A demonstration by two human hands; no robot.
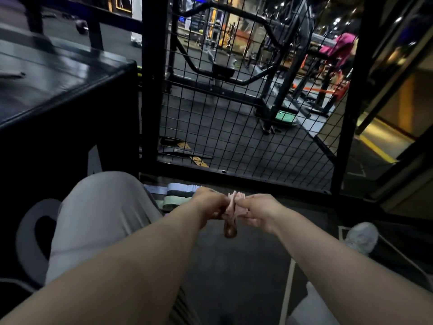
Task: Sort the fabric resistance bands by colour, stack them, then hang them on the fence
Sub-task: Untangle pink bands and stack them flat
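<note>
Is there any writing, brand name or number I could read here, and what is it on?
None can be read.
Black box: large pale marks on its side, cut off by the knee, not legible.
Pink bands, held in both hands, and the stacked bands: no label visible.

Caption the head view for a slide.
Both hands grip pink bands; sorted bands lie below the fence.

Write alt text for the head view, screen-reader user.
Both hands, left hand and right hand, grip a bunch of pink bands above a dark gym floor. Lavender, grey and green bands lie stacked on the floor to the left, before a black wire-mesh fence.
</note>
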